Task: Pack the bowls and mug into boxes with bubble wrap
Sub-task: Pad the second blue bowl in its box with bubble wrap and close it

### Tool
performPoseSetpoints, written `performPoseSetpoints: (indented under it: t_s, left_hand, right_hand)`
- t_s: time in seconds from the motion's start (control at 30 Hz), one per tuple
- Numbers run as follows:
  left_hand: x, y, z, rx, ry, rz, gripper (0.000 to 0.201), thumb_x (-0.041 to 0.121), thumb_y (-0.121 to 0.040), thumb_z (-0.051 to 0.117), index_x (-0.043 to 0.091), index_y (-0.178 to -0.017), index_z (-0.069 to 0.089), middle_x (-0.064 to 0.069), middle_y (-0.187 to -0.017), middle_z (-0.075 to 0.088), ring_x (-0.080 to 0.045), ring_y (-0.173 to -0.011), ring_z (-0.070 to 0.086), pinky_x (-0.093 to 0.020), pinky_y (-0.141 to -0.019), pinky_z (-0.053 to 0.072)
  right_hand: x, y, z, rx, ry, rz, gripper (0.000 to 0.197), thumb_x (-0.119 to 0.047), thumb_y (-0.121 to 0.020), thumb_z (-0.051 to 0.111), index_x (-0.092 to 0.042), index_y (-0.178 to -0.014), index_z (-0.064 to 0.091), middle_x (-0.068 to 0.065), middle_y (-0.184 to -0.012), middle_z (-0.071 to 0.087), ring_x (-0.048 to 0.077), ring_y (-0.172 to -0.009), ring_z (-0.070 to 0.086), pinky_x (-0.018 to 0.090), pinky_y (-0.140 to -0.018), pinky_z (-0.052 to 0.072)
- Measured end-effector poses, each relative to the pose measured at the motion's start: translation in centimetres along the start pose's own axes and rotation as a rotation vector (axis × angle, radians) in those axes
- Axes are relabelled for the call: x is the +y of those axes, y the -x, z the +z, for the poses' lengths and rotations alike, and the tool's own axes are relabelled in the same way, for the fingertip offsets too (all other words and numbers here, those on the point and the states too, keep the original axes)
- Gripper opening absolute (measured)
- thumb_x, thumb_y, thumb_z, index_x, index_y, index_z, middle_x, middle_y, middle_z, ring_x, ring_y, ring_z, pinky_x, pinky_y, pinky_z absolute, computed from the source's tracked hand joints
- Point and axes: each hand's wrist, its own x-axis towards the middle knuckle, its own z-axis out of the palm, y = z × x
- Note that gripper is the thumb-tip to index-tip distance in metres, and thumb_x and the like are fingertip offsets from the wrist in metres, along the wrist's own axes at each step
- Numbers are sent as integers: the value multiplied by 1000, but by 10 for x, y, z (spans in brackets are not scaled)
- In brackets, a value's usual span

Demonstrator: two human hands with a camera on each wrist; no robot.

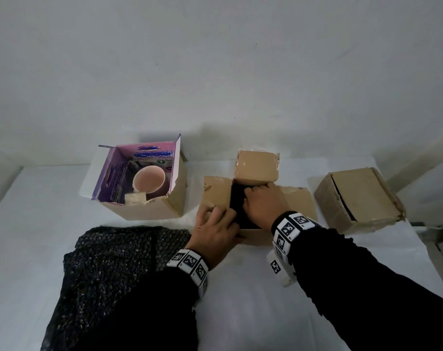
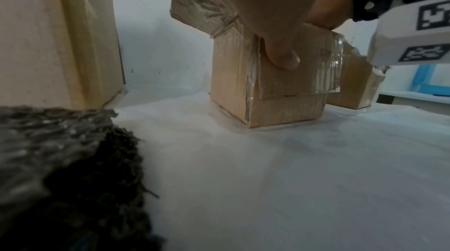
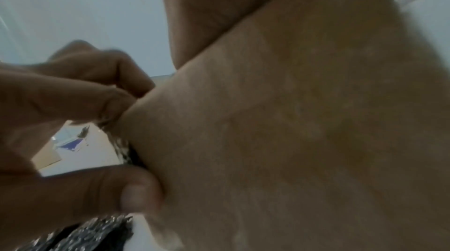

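Middle cardboard box point(image 1: 255, 173), flaps open, dark wrap inside. Left hand point(image 1: 212, 234) grips its near-left corner, thumb on the front; right hand point(image 1: 263, 203), fingers curled, pinches the wrap. Pink mug point(image 1: 149, 182) sits in purple-lined box point(image 1: 139, 198) far left. Black bubble wrap sheet point(image 1: 109, 274) near left on tabletop point(image 1: 240, 300); closed box point(image 1: 359, 198) right.

A plain indoor packing station: bare white wall point(image 1: 215, 59) across the upper frame, white-covered table point(image 1: 240, 300) below with cardboard boxes point(image 1: 359, 198).
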Motion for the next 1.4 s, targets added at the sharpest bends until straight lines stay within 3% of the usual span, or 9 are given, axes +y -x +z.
performPoseSetpoints:
  t_s: [0.3, 0.47, 0.53, 0.63, 0.73, 0.83, 1.03, 1.23, 1.4]
  left_hand:
    - [3, -6, -11, -184, -32, -1, 17, 29, -71, 73, 22, -71, 58, 8, -75, 58, -24, -105, 51, -52, -99, 25]
    - [3, -16, -29, -272, 72, -104, 45, 58, -86, 42, 23, -69, 66, 11, -79, 66, -20, -115, 50, -52, -99, 21]
    - [-1, -31, -38, -283, 70, -139, 51, 58, -92, 32, 26, -80, 70, 11, -90, 67, -16, -117, 45, -52, -103, 18]
    - [-11, -47, -44, -311, 27, -111, 35, 56, -87, 45, 31, -103, 64, 10, -109, 63, -19, -122, 37, -48, -103, 13]
    - [-22, -59, -39, -381, 18, -124, 58, 65, -75, 54, 36, -125, 49, 13, -131, 52, -23, -135, 23, -53, -105, 8]
    - [-24, -70, -37, -481, -33, -108, 76, 69, -69, 59, 38, -136, 41, 14, -139, 47, -27, -142, 12, -60, -107, -1]
    - [-19, -83, -31, -575, -108, -104, 71, 65, -68, 63, 35, -131, 47, 9, -138, 48, -31, -142, 12, -65, -106, -5]
    - [-19, -96, -15, -666, -170, -87, 64, 62, -66, 59, 33, -123, 56, 5, -135, 50, -32, -139, 14, -67, -103, -13]
    - [-23, -100, -10, -677, -188, -69, 57, 69, -68, 56, 34, -113, 62, 6, -122, 55, -29, -130, 27, -65, -107, -1]
  right_hand:
    - [1, 5, 1, -3, 26, 20, 28, -33, -98, 37, -18, -111, 57, 6, -110, 67, 26, -103, 59, 39, -90, 36]
    - [8, 4, -26, -96, -14, 21, 30, -39, -98, 39, -19, -101, 61, 4, -99, 69, 24, -94, 61, 39, -89, 36]
    - [17, 9, -38, -52, 11, 23, 30, -45, -93, 46, -22, -101, 63, 1, -98, 68, 23, -99, 56, 40, -91, 33]
    - [29, 27, -45, -94, 75, 40, 38, -58, -81, 53, -25, -96, 63, -2, -94, 62, 21, -110, 40, 42, -89, 27]
    - [36, 40, -46, -191, 28, 74, 47, -67, -68, 58, -28, -94, 60, -4, -90, 57, 22, -105, 35, 43, -86, 25]
    - [36, 40, -46, -295, 6, 74, 43, -54, -64, 66, -28, -97, 57, -5, -94, 59, 24, -104, 34, 44, -85, 24]
    - [23, 38, -33, -215, 106, 151, 34, -27, -69, 64, -21, -102, 54, 1, -105, 61, 29, -108, 38, 45, -86, 27]
    - [21, 39, -27, -159, 133, 175, 33, -25, -71, 61, -21, -103, 54, 2, -106, 62, 29, -108, 41, 45, -89, 28]
    - [16, 45, -27, -112, 157, 172, 27, -25, -73, 60, -21, -99, 55, 2, -102, 63, 30, -106, 42, 44, -85, 30]
